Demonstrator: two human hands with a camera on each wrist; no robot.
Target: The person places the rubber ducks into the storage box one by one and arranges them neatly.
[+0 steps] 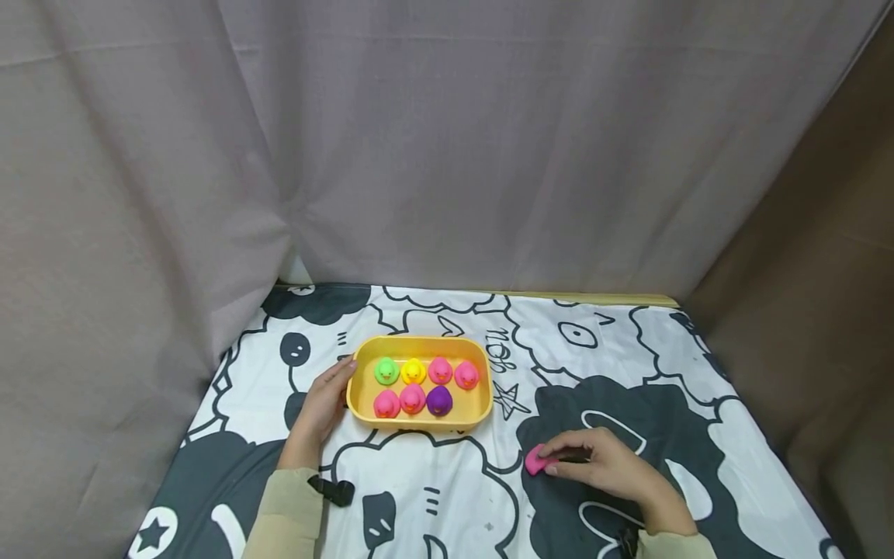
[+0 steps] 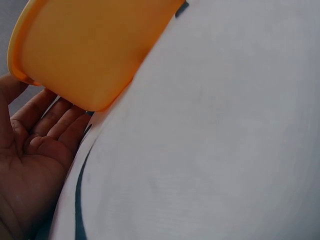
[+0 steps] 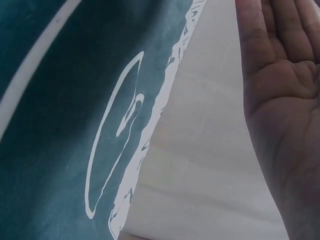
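On the cloth stands a yellow tray (image 1: 422, 423) holding small toy ducks. Its back row has a green duck (image 1: 386, 371), a yellow duck (image 1: 413, 371) and pink ones; more pink ones and a purple duck (image 1: 439, 401) lie in front. My left hand (image 1: 327, 407) holds the tray's left end, fingertips at the rim; the left wrist view has the palm (image 2: 35, 170) beside the tray's outer wall. Right of the tray, near the cloth, my right hand (image 1: 604, 466) pinches a pink toy duck (image 1: 536, 460) between thumb and fingers. That duck is out of sight in the right wrist view.
A black-and-white cartoon-print cloth (image 1: 433, 481) covers the table. Grey curtain (image 1: 447, 155) hangs behind and at the left, and a darker brown one (image 1: 817, 310) at the right. A yellowish strip (image 1: 594, 298) runs along the far table edge.
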